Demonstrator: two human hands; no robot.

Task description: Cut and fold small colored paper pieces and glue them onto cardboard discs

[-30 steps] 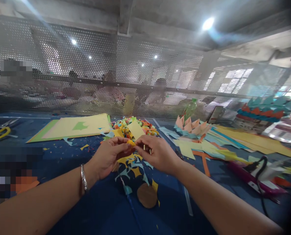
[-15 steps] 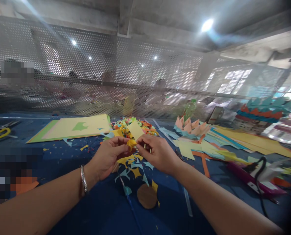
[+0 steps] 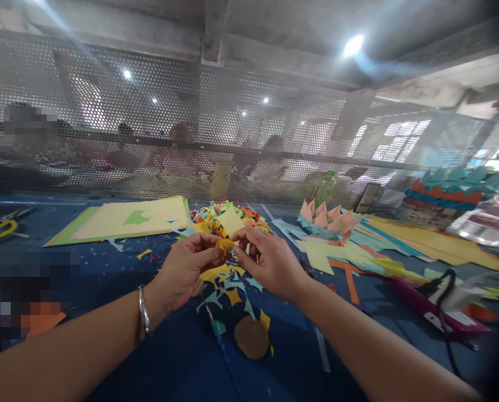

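Note:
My left hand (image 3: pixel 188 268) and my right hand (image 3: pixel 266 259) meet over the blue table (image 3: pixel 107 268), both pinching a small folded piece of yellow-orange paper (image 3: pixel 224 244) between fingertips. A metal bangle sits on my left wrist. Under the hands lie yellow and teal paper cut-outs (image 3: pixel 228 285) and a brown cardboard disc (image 3: pixel 252 338). Just behind the hands there is a pale yellow paper square (image 3: pixel 231 221) on a heap of coloured scraps (image 3: pixel 215 215).
A stack of pale yellow and green sheets (image 3: pixel 127 220) lies at the left, scissors (image 3: pixel 0 226) further left. Folded peach paper points (image 3: pixel 327 215), loose sheets (image 3: pixel 421 240) and a pink glue gun with black cord (image 3: pixel 433 301) lie right. A perforated metal screen (image 3: pixel 232 128) bounds the table; people sit behind it.
My fingers have shifted slightly on the small yellow paper, the right fingers spreading a little. The hands stay in the same place.

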